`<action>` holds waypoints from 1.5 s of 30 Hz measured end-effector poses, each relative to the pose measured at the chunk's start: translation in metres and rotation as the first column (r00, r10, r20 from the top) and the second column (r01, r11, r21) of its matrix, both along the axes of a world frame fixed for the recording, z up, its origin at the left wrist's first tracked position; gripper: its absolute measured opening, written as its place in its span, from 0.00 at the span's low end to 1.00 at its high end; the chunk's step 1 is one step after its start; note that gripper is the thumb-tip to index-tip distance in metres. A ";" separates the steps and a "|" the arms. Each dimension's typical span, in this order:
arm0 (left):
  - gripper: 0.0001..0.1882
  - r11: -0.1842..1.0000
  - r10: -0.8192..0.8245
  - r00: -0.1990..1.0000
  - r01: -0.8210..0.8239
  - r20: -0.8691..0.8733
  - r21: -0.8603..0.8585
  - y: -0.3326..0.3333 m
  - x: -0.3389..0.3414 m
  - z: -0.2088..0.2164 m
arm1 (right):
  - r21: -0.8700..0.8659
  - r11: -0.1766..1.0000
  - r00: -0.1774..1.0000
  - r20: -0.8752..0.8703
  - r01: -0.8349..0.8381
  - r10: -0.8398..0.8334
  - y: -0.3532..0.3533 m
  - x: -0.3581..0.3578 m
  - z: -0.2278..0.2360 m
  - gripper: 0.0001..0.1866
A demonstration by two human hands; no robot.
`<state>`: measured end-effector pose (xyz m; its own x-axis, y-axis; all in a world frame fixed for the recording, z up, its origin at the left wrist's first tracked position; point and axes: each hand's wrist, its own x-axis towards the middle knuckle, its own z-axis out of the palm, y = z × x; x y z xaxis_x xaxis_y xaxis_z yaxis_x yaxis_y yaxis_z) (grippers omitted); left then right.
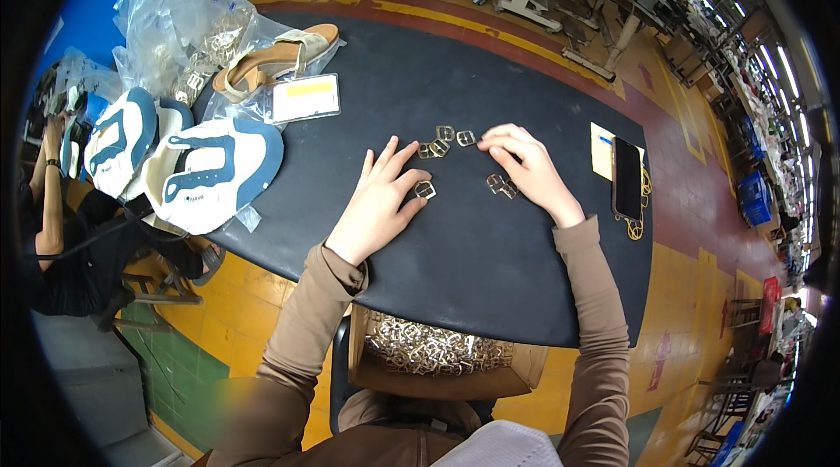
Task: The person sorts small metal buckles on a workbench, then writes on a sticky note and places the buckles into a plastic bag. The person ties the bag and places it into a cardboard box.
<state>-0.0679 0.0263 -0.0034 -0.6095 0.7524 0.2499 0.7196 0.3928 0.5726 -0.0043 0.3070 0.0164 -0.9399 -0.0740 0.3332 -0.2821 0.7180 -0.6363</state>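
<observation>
Here, the person sits at a dark counter with both hands out among small metal buckles. The left hand lies flat, its fingers spread open, with one buckle touching the thumb. The right hand is curled, its fingers bent down beside a short row of buckles; whether they pinch one I cannot tell. Another pair of buckles lies just under that palm. A cardboard box heaped with more buckles rests in the lap below the counter's edge. A dark phone lies off to the right, and a tan sandal sits on clear bags at far left.
</observation>
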 end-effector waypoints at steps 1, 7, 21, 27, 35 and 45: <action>0.16 1.000 0.000 1.000 0.000 0.000 -0.006 0.001 -0.001 0.001 | -0.069 0.998 1.000 -0.022 -0.003 0.002 0.000 -0.009 -0.003 0.10; 0.16 1.000 -0.003 1.000 0.003 0.017 -0.002 0.000 -0.004 0.002 | 0.096 0.984 0.988 -0.014 -0.151 0.153 -0.015 -0.050 -0.010 0.14; 0.16 1.000 0.014 1.000 -0.014 0.019 -0.014 -0.002 -0.003 0.000 | 0.039 0.960 0.953 0.137 -0.277 0.270 0.000 -0.036 0.014 0.13; 0.16 1.000 0.017 0.999 -0.017 0.032 -0.004 0.000 -0.007 -0.002 | 0.046 0.934 0.930 0.121 -0.355 0.347 -0.042 -0.050 -0.001 0.19; 0.17 1.000 -0.005 1.000 0.004 -0.025 -0.022 -0.002 -0.002 0.002 | -0.021 0.967 0.933 0.259 -0.253 0.249 -0.003 -0.003 0.013 0.14; 0.21 0.918 0.207 0.978 -0.189 -0.013 0.348 0.007 -0.007 0.006 | 0.103 0.994 0.988 0.151 -0.047 0.031 0.001 0.009 -0.010 0.26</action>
<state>-0.0749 0.0332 0.0026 -0.7177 0.4804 0.5040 0.6778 0.3161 0.6638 0.0045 0.3078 0.0060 -0.9742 -0.1388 0.1777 -0.2187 0.7739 -0.5944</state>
